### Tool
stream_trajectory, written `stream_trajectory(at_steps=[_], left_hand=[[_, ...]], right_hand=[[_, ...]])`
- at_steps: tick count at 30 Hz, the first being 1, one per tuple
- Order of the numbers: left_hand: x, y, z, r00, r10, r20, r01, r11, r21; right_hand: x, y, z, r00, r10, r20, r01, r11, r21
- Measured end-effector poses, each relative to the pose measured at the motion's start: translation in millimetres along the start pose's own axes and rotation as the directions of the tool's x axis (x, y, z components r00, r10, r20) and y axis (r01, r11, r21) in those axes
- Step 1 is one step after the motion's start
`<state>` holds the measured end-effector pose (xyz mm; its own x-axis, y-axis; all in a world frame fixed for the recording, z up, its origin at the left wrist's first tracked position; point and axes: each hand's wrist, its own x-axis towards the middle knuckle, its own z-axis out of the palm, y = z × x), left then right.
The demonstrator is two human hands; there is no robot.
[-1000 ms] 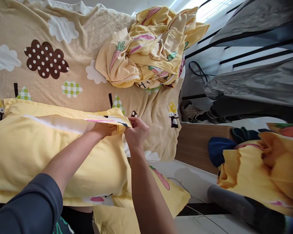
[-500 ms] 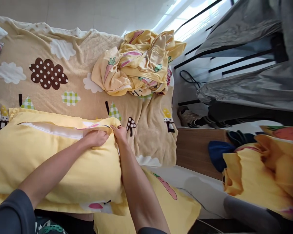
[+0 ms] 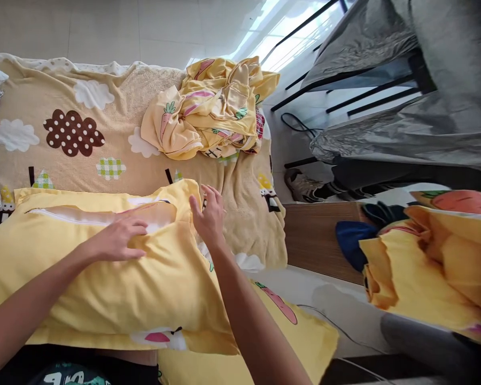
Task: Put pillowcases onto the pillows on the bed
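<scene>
A plump pillow in a yellow pillowcase point(image 3: 104, 283) lies across my lap at the near edge of the bed. Its opening runs along the far side, where white filling point(image 3: 68, 215) shows. My left hand point(image 3: 118, 240) lies flat on the case just below that opening, fingers stretched toward the right. My right hand point(image 3: 209, 216) is at the pillow's right corner, fingers spread and apart, palm against the corner's edge. Neither hand grips anything.
A beige blanket with cloud and tree patches point(image 3: 64, 139) covers the bed. A crumpled yellow carrot-print sheet point(image 3: 212, 109) lies at its far right. More yellow fabric point(image 3: 436, 256) is piled at the right, beside a wooden bed frame point(image 3: 316, 235). Grey covered furniture point(image 3: 404, 123) stands beyond.
Both hands have let go of the pillowcase's corner. My left hand slid left along the opening and flattened; my right hand opened its fingers. The view tilted, showing more floor.
</scene>
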<state>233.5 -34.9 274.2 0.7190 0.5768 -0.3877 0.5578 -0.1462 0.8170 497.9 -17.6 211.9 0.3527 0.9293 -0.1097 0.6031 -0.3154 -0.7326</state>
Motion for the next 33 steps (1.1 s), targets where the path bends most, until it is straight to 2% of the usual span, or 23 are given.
stream_trajectory(at_steps=[1, 2, 4, 5, 6, 7, 10, 13, 16, 19, 21, 23, 26, 28, 30, 32, 33], left_hand=[[-8.2, -4.4, -6.8, 0.999, -0.037, 0.0, 0.037, 0.998, 0.042], [-15.7, -7.2, -13.0, 0.995, -0.101, 0.018, 0.099, 0.991, 0.09], [-30.0, -6.1, -23.2, 0.964, -0.25, 0.088, 0.23, 0.954, 0.19], [-37.6, -1.6, -27.5, 0.945, -0.301, 0.129, 0.268, 0.937, 0.224], [-45.8, 5.2, -31.5, 0.931, -0.321, 0.172, 0.278, 0.931, 0.236], [-54.4, 13.8, -35.2, 0.924, -0.316, 0.216, 0.267, 0.936, 0.228], [-76.7, 41.2, -44.9, 0.905, -0.235, 0.355, 0.193, 0.97, 0.151], [-76.2, 52.2, -51.1, 0.839, -0.14, 0.525, 0.152, 0.988, 0.02], [-54.8, 35.9, -56.0, 0.768, -0.061, 0.637, 0.159, 0.982, -0.098], [-45.0, 2.4, -62.4, 0.737, -0.146, 0.66, 0.199, 0.98, -0.005], [-54.4, -19.6, -67.0, 0.76, -0.279, 0.587, 0.242, 0.96, 0.142], [-72.0, -35.7, -73.3, 0.833, -0.364, 0.417, 0.27, 0.925, 0.268], [-99.9, -43.3, -92.2, 0.93, -0.341, 0.14, 0.27, 0.889, 0.371], [-117.7, -37.9, -110.9, 0.964, -0.265, -0.015, 0.249, 0.883, 0.398], [-137.2, -27.1, -128.3, 0.979, -0.166, -0.118, 0.2, 0.886, 0.419], [-157.4, -14.7, -136.8, 0.984, -0.091, -0.151, 0.149, 0.888, 0.435], [-165.8, -8.9, -136.0, 0.989, -0.084, -0.123, 0.13, 0.892, 0.434]], right_hand=[[-17.1, -13.6, -6.9, 0.981, -0.155, 0.115, 0.159, 0.987, -0.027], [-34.9, -26.8, -12.1, 0.911, -0.301, 0.283, 0.32, 0.947, -0.025], [-67.7, -49.6, -16.1, 0.664, -0.447, 0.6, 0.535, 0.844, 0.037], [-80.8, -58.3, -15.3, 0.571, -0.457, 0.682, 0.575, 0.816, 0.065], [-91.4, -65.1, -13.4, 0.526, -0.455, 0.719, 0.59, 0.804, 0.078], [-99.6, -70.1, -11.0, 0.521, -0.457, 0.721, 0.59, 0.803, 0.083], [-117.3, -79.1, -4.9, 0.568, -0.517, 0.64, 0.604, 0.79, 0.103], [-135.5, -84.4, -5.6, 0.57, -0.638, 0.517, 0.69, 0.714, 0.121], [-151.3, -81.7, -13.2, 0.567, -0.705, 0.426, 0.733, 0.668, 0.129], [-155.2, -64.4, -21.7, 0.597, -0.668, 0.445, 0.742, 0.67, 0.01], [-149.8, -49.6, -23.2, 0.633, -0.615, 0.47, 0.728, 0.68, -0.09], [-138.1, -41.1, -19.7, 0.655, -0.599, 0.461, 0.72, 0.68, -0.139], [-111.5, -53.8, -11.4, 0.65, -0.672, 0.355, 0.75, 0.642, -0.16], [-93.5, -78.2, -10.4, 0.624, -0.736, 0.262, 0.779, 0.61, -0.144], [-80.9, -105.7, -14.9, 0.582, -0.794, 0.176, 0.813, 0.574, -0.099], [-75.7, -124.9, -20.6, 0.52, -0.846, 0.116, 0.854, 0.516, -0.063], [-75.4, -128.7, -21.6, 0.491, -0.864, 0.109, 0.871, 0.487, -0.058]])
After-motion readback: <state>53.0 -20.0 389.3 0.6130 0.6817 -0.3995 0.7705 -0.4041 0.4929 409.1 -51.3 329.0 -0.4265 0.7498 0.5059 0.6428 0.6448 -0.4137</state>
